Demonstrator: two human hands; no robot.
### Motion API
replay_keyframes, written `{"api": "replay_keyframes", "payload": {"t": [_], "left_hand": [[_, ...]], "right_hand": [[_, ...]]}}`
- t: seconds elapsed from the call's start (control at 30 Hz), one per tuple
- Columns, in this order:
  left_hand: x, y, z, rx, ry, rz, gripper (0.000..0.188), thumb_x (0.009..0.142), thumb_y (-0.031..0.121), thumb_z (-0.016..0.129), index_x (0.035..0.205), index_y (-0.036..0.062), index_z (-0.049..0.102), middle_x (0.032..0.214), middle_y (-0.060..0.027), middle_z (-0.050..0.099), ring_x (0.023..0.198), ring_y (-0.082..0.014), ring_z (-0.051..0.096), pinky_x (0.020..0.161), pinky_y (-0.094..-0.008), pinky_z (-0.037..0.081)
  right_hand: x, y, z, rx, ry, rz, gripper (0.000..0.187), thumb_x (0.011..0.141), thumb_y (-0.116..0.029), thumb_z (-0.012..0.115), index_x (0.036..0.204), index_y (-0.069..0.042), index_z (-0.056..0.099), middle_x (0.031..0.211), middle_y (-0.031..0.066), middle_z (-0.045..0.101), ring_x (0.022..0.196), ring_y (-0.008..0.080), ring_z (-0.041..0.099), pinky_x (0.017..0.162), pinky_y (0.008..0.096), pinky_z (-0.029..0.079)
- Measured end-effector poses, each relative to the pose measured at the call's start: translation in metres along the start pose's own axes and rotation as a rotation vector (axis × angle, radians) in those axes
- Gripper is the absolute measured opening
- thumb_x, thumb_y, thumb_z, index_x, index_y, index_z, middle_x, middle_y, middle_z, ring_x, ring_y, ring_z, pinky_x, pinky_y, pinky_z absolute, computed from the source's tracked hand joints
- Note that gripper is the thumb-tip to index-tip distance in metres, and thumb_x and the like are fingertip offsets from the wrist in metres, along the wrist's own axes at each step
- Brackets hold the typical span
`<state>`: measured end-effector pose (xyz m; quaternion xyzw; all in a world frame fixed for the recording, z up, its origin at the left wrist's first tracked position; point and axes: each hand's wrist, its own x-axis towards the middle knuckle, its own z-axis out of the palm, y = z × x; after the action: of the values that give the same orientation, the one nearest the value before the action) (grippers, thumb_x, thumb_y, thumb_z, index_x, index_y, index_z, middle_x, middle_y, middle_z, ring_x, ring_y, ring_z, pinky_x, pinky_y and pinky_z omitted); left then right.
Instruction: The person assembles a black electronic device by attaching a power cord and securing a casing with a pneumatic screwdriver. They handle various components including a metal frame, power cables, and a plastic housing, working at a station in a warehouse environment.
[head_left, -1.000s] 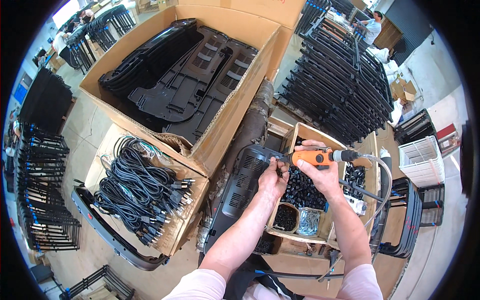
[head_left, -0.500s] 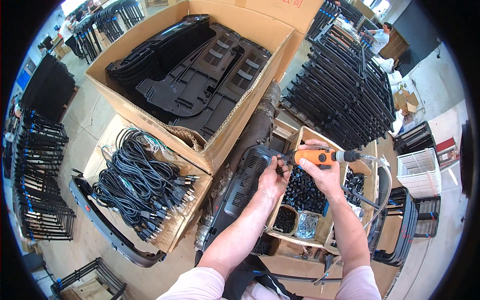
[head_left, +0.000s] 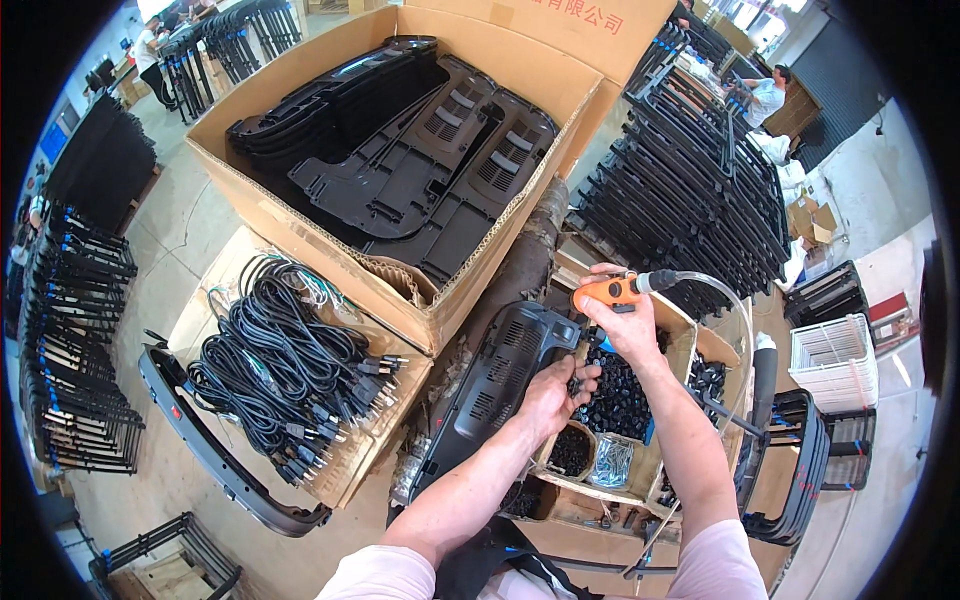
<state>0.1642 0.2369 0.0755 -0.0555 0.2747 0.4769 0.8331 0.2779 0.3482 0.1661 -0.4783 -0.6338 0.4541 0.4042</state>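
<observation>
My right hand point(head_left: 630, 328) grips an orange pneumatic screwdriver point(head_left: 606, 293) with a clear hose running from its back end. It is held above the far end of a long black plastic cover point(head_left: 497, 370) with slotted vents. My left hand point(head_left: 547, 400) rests by the right edge of that cover, below the screwdriver, its fingers curled around something small and dark that I cannot make out. Just right of it, a wooden bin holds many small black plastic parts point(head_left: 612, 400). Black screws point(head_left: 571, 450) and silver screws point(head_left: 611, 462) fill smaller compartments near my left wrist.
A large cardboard box point(head_left: 330, 240) of black plastic covers stands at the upper left. Bundled black cables point(head_left: 285, 350) lie on cardboard at left, beside a curved black part point(head_left: 225, 475). Black metal frames point(head_left: 690, 190) are stacked at right. Other people work far off.
My right hand has moved slightly left with the screwdriver, which now points more downward. My left hand has dropped lower, away from the tool's tip. The whole view has shifted a little.
</observation>
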Motion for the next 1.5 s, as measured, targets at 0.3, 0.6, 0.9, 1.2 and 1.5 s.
{"api": "replay_keyframes", "payload": {"t": [0.3, 0.6, 0.9, 1.2, 1.5], "left_hand": [[0.005, -0.016, -0.038, 0.012, 0.031, 0.108, 0.015, 0.109, 0.020, 0.067, 0.114, 0.0063, 0.072, 0.090, -0.0010, 0.073, 0.073, -0.0106, 0.063, 0.065, -0.0229, 0.052], [-0.006, 0.002, -0.027, -0.074, 0.114, 0.146, 0.019, 0.110, 0.026, 0.065, 0.113, 0.0082, 0.072, 0.094, -0.0008, 0.072, 0.074, -0.0116, 0.061, 0.065, -0.0251, 0.052], [-0.004, 0.026, -0.023, -0.184, 0.225, 0.126, 0.026, 0.109, 0.036, 0.065, 0.109, 0.0102, 0.070, 0.086, 0.0018, 0.066, 0.073, -0.0132, 0.059, 0.064, -0.0270, 0.049], [0.005, 0.048, -0.025, -0.541, 0.135, 0.165, 0.024, 0.113, 0.032, 0.059, 0.115, 0.0109, 0.070, 0.089, 0.0024, 0.064, 0.078, -0.0118, 0.060, 0.069, -0.0255, 0.053], [-0.006, 0.059, -0.037, -0.505, 0.073, 0.172, 0.023, 0.113, 0.030, 0.059, 0.119, 0.0094, 0.068, 0.092, 0.0014, 0.065, 0.081, -0.0114, 0.063, 0.071, -0.0249, 0.056]], "right_hand": [[0.013, -0.001, 0.022, -0.126, -0.084, 0.051, 0.032, 0.086, -0.012, 0.085, 0.114, -0.005, 0.072, 0.107, 0.0030, 0.075, 0.101, 0.0129, 0.069, 0.093, 0.0314, 0.056], [0.012, -0.003, 0.022, -0.117, -0.071, 0.017, 0.030, 0.086, -0.011, 0.086, 0.112, -0.005, 0.073, 0.105, 0.0030, 0.075, 0.101, 0.0125, 0.070, 0.094, 0.0320, 0.057], [-0.008, -0.008, 0.024, 0.089, -0.004, -0.033, 0.052, 0.089, -0.008, 0.086, 0.135, 0.001, 0.063, 0.122, 0.0100, 0.074, 0.115, 0.0177, 0.070, 0.102, 0.0346, 0.057], [-0.041, -0.051, 0.030, 0.180, -0.138, -0.026, 0.050, 0.089, -0.001, 0.084, 0.134, 0.001, 0.061, 0.124, 0.0150, 0.074, 0.121, 0.0221, 0.070, 0.107, 0.0385, 0.058], [-0.040, -0.056, 0.048, 0.166, -0.161, -0.001, 0.052, 0.089, -0.004, 0.084, 0.135, 0.001, 0.061, 0.126, 0.0151, 0.073, 0.122, 0.0224, 0.069, 0.108, 0.0387, 0.056]]}}
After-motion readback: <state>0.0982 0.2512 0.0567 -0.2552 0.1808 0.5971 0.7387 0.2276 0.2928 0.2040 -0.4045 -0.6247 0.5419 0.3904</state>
